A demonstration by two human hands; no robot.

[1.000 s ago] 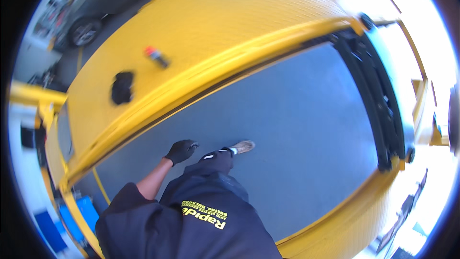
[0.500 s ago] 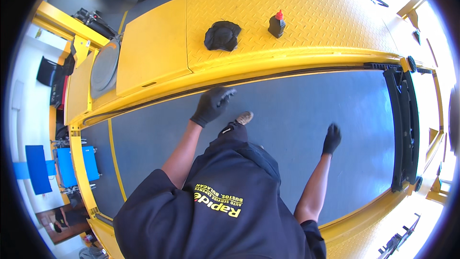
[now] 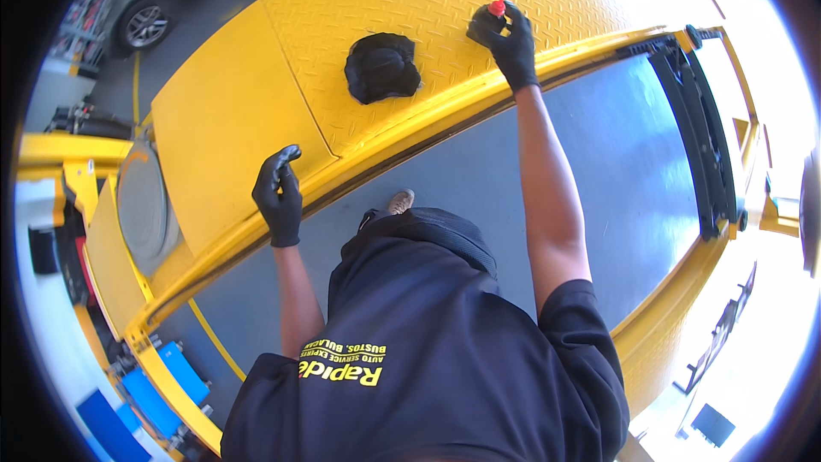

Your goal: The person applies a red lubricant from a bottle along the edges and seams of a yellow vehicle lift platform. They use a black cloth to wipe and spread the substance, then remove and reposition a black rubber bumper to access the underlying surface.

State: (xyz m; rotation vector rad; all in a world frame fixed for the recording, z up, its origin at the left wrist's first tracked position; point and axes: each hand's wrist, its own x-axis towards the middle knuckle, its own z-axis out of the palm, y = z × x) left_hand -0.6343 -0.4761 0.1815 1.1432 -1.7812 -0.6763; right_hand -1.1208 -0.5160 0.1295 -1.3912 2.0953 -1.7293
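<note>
My right hand (image 3: 506,38), in a black glove, has its fingers around a small dark bottle. The bottle's red cap (image 3: 498,7) shows between thumb and fingers; its body is mostly hidden by the glove. My left hand (image 3: 280,198), gloved in black too, hangs over the near edge of the yellow platform (image 3: 231,111). It is empty, its fingers loosely bent and apart. Between the two hands, a crumpled black cloth-like thing (image 3: 381,68) lies on the platform's raised-pattern plate.
A round grey plate (image 3: 147,205) is set in the platform's left end. Below the platform edge is a dark blue floor (image 3: 629,171), where one shoe (image 3: 400,202) shows. A black crossbar (image 3: 691,128) spans the right side. A parked car's wheel (image 3: 145,24) stands at the far left.
My right hand has swung from low over the floor up to the bottle and closed round it. My left hand has shifted left, and the whole view has turned.
</note>
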